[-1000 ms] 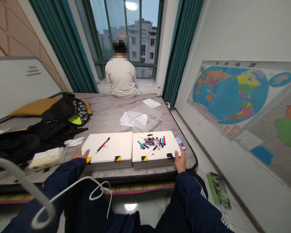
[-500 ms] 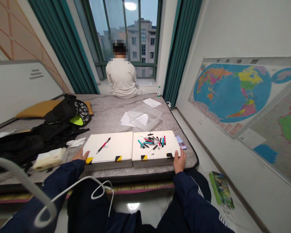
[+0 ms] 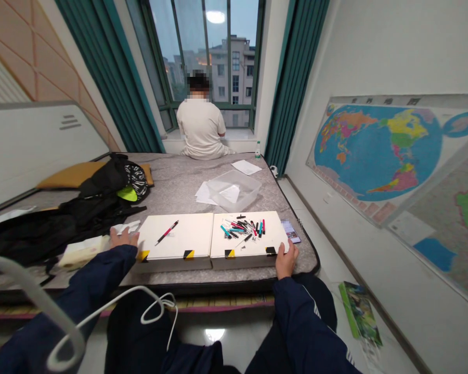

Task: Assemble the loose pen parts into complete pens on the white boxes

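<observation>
Two low white-topped boxes stand side by side before me, the left box (image 3: 193, 234) and the right box (image 3: 275, 228), with yellow-black tape along their front edges. One red and black pen (image 3: 166, 232) lies on the left box. A heap of pen parts (image 3: 239, 227), black, red and teal, covers the middle of the right box. My left hand (image 3: 124, 239) is open, fingers apart, beside the left box at a crumpled white tissue (image 3: 130, 227); whether it touches the tissue I cannot tell. My right hand (image 3: 286, 259) rests with parted fingers against the right box's front corner.
A tissue pack (image 3: 81, 252) and black bag (image 3: 101, 182) lie to the left. Behind the boxes are a clear plastic bin (image 3: 237, 192) and papers (image 3: 205, 193). A phone (image 3: 291, 231) lies at right. A person (image 3: 200, 127) sits by the window. A white cable (image 3: 120, 293) crosses the foreground.
My left hand has left the left box's side and moved up and left to the tissue. My right hand stays at the right box's corner. The view has shifted slightly.
</observation>
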Demonstrator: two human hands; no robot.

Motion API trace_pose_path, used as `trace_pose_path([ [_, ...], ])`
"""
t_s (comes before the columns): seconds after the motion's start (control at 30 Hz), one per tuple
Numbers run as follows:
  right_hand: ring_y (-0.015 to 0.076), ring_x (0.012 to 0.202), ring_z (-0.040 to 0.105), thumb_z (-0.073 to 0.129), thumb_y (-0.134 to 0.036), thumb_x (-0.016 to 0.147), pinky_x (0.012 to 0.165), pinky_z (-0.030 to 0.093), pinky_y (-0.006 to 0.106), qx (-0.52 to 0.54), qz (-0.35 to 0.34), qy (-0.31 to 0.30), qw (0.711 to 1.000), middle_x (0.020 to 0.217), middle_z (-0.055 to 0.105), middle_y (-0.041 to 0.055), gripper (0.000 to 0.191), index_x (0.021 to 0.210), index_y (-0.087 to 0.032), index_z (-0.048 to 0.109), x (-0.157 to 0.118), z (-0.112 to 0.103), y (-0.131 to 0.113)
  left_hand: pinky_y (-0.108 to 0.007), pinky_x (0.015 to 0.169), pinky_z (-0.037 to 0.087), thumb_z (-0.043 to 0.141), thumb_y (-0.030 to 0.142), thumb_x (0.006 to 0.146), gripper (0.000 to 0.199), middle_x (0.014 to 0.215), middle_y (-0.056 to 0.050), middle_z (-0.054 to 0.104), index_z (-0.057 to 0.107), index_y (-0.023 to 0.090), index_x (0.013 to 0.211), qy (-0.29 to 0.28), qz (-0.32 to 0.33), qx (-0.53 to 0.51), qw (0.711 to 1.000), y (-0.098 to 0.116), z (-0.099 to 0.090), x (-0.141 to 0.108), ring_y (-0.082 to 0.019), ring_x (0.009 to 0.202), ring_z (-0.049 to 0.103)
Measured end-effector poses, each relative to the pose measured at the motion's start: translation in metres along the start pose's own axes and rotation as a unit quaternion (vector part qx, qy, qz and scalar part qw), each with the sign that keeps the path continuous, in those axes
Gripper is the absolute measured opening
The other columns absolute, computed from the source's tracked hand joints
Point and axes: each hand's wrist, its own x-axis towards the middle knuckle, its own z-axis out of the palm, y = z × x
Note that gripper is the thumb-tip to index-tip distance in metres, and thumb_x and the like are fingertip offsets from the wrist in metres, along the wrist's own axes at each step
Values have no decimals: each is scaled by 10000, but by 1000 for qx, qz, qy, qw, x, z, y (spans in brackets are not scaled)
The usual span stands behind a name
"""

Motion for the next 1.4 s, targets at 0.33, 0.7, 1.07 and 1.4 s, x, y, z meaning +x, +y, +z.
trace_pose_path([
  [0.33,314,1257,381,450,-410,878,1039,302,468,1,-47,10,999,1321,393,195,452,1225,-132,531,-1,-8,-22,-355,892,475,501,271,836,273,1002,-112,643,664,173,1032,-131,485,-127,855,168,55,-69,-214,947,598],
  [0.7,251,1068,528,410,-215,892,930,425,445,97,-222,-188,952,1056,594,122,227,983,-186,615,4,-15,-71,-513,914,438,535,100,801,453,1375,-127,470,624,290,1203,-65,407,-36,910,237,128,-63,-333,1223,434],
  [1.07,182,841,563,479,-194,874,791,444,309,70,-307,-411,855,892,615,66,171,930,-181,639,13,42,-139,-419,929,462,569,224,792,217,1186,-89,629,728,247,938,-16,422,-218,880,222,150,-58,-255,1077,573],
  [1.4,184,907,571,556,-196,841,830,411,279,-82,-295,-480,822,944,624,63,137,940,-182,649,1,66,-150,-375,817,516,557,272,806,195,887,-77,705,680,200,940,-21,230,-434,871,220,125,-69,-219,825,658],
])
